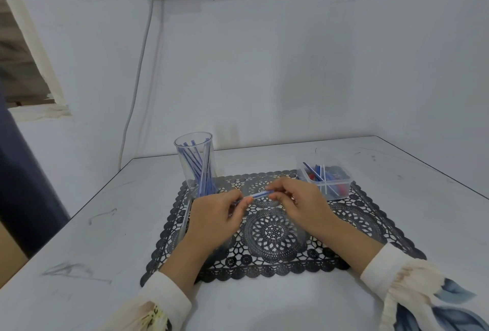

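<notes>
Pen point(260, 194), thin and blue, spanned the gap between the hands as I watched from my station. The left hand point(217, 214) pinched its left end and the right hand point(299, 203) pinched its right end, both clamped on it just above the black lace mat point(272, 264). I counted one held pen and two hands. Behind the left hand, one clear cup point(182, 161) stood upright on the mat's far-left corner, holding blue pens that overlapped too much for me to count. Beyond the right hand, one clear box point(344, 182) sat at the far-right corner with blue, white and red pieces inside. One mat lay on the white desk point(105, 225).
</notes>
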`<state>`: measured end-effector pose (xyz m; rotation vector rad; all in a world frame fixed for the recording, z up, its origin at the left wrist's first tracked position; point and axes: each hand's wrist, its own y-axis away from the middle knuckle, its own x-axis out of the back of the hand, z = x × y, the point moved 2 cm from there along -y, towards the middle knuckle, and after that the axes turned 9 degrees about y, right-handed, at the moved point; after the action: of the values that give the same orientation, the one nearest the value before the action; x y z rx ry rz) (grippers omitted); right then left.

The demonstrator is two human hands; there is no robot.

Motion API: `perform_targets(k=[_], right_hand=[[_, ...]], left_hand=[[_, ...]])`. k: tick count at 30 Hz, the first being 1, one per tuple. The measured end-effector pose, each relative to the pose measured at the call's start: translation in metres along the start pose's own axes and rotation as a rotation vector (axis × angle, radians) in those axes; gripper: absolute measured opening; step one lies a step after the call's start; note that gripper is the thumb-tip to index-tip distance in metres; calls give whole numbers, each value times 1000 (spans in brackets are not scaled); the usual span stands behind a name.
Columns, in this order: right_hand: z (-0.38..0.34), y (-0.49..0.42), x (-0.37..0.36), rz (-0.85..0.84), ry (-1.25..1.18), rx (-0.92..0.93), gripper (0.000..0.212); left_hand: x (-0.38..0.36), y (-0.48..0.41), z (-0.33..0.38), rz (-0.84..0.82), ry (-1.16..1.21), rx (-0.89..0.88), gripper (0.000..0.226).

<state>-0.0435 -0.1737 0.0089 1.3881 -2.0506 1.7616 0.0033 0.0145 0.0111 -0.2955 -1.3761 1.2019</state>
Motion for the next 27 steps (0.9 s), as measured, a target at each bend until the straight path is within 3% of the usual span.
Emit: perform_targets(k=[5, 7, 10, 14, 18, 23, 27], right_hand=[[0, -2, 2, 41, 125, 79, 48], [0, -1, 1, 14, 133, 27, 53], [1, 0, 0, -36, 75, -76, 51], [2, 0, -1, -62, 98, -38, 40], [0, -1, -1, -43, 87, -42, 48], [0, 0, -1, -72, 74, -40, 37], [0, 0, -2, -50, 55, -54, 44]], left_hand=[[0, -1, 1, 8, 18, -39, 37], [0, -1, 2, 3, 10, -52, 35], [0, -2, 3, 15, -11, -59, 37], [1, -3, 3, 32, -11, -49, 38], [-1, -2, 4, 19, -16, -73, 37], [1, -3, 3, 30, -22, -58, 39], [-1, -2, 3, 19, -18, -73, 37]])
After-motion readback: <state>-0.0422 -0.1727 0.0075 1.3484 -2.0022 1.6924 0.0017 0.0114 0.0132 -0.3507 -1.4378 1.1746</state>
